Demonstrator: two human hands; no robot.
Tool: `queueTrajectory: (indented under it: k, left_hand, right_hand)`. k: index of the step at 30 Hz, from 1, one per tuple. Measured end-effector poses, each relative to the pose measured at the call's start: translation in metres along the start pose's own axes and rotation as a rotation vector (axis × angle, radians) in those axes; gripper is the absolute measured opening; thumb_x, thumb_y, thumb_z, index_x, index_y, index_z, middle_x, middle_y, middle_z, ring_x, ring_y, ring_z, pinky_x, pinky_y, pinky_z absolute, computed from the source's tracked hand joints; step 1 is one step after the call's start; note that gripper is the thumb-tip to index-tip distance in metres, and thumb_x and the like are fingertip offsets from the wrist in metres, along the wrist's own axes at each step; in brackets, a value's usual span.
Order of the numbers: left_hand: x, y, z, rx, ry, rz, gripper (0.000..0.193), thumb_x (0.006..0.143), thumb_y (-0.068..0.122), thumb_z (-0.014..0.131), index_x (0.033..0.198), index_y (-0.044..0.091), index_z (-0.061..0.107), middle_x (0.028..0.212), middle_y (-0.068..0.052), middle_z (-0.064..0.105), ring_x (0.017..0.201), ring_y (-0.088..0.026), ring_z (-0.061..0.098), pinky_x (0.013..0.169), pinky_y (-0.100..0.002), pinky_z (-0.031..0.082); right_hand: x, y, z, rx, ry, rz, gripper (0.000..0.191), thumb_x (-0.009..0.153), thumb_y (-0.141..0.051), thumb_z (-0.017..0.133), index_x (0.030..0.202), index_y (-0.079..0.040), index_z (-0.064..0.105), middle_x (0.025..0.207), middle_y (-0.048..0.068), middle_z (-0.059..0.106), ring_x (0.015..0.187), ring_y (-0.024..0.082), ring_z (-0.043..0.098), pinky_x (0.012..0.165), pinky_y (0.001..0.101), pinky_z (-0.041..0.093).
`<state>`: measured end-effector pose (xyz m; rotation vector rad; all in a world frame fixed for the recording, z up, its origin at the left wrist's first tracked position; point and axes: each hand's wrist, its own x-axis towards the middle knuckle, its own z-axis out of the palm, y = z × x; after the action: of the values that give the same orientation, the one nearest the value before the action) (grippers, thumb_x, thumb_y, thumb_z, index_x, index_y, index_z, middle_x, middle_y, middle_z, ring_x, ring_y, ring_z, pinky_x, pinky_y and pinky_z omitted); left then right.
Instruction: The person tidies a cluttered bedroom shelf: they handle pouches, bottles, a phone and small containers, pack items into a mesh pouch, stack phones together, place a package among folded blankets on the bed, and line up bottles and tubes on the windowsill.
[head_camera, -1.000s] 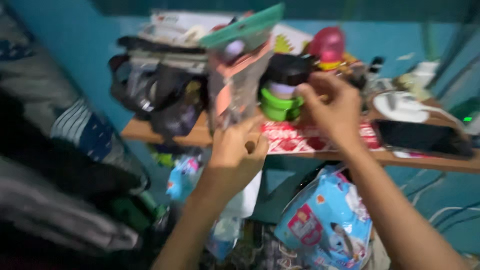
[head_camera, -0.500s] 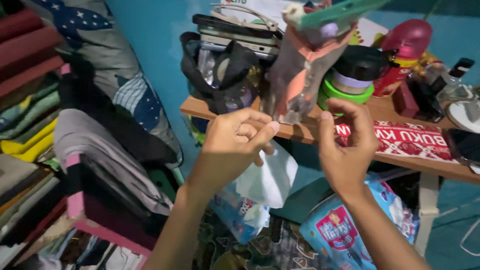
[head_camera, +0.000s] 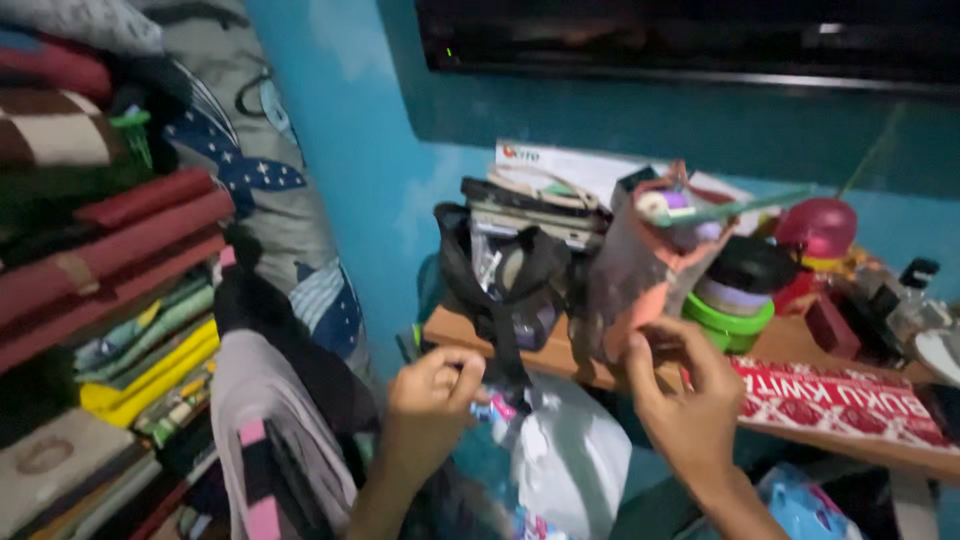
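At the shelf edge (head_camera: 560, 362), left hand (head_camera: 430, 395) pinching perhaps a wrapper (head_camera: 493, 407), right hand (head_camera: 690, 400) loosely open

Dim, motion-blurred, soft throughout

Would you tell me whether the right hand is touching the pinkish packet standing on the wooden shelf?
Touching. The head view shows the right hand with its raised fingertips meeting the lower edge of the pinkish packet, with no gap visible.

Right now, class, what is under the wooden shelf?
Under the wooden shelf hangs a white plastic bag, with a blue printed pack lower right. The left hand and right hand hide what lies behind them.
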<state>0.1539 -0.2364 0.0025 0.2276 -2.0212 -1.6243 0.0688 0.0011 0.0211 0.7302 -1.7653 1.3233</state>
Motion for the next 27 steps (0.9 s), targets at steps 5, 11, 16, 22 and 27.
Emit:
queueTrajectory:
  k: [5,11,16,22,27]
  left_hand:
    - [-0.002,-0.027,-0.021,-0.038,0.118,-0.032,0.023,0.087,0.026,0.071,0.094,0.004,0.077,0.060,-0.006,0.076,0.043,-0.011,0.067,0.042,-0.029,0.054]
    - [0.017,-0.058,-0.048,0.011,0.022,-0.175,0.030,0.088,0.032,0.074,0.107,0.010,0.075,0.064,-0.006,0.079,0.050,-0.013,0.073,0.053,-0.031,0.061]
    - [0.036,-0.053,-0.059,0.189,0.125,0.029,0.043,0.083,0.042,0.076,0.114,0.012,0.077,0.071,-0.004,0.084,0.063,-0.014,0.081,0.066,-0.030,0.063]
    - [0.075,-0.011,-0.017,0.182,0.192,0.276,0.083,0.084,0.047,0.074,0.142,-0.003,0.043,0.133,-0.027,0.059,0.120,-0.038,0.062,0.098,-0.041,0.049]
    - [0.101,0.013,-0.003,0.123,0.115,0.214,0.098,0.091,0.048,0.075,0.151,-0.010,0.023,0.148,-0.036,0.042,0.137,-0.045,0.044,0.110,-0.044,0.038]
  right_hand:
    - [-0.012,-0.001,0.024,0.008,0.135,0.135,0.018,0.094,-0.004,0.072,0.110,0.001,0.068,0.088,0.005,0.069,0.076,0.011,0.063,0.068,0.0248,0.051]
    - [-0.017,-0.028,0.071,-0.077,0.018,0.065,0.028,0.083,-0.009,0.077,0.110,-0.006,0.070,0.096,0.010,0.070,0.087,0.016,0.072,0.080,0.0303,0.057]
    - [0.015,-0.056,0.098,-0.228,-0.143,-0.088,0.065,0.074,-0.017,0.080,0.136,-0.009,0.061,0.136,0.023,0.050,0.120,0.039,0.054,0.094,0.0447,0.048]
    - [0.033,-0.059,0.107,-0.264,-0.087,-0.081,0.051,0.078,-0.019,0.078,0.126,-0.007,0.065,0.140,0.023,0.052,0.123,0.042,0.057,0.098,0.0445,0.049]
    - [0.030,-0.047,0.105,-0.230,-0.123,0.233,0.038,0.082,-0.027,0.075,0.113,-0.005,0.068,0.122,0.013,0.067,0.097,0.028,0.077,0.081,0.0350,0.061]
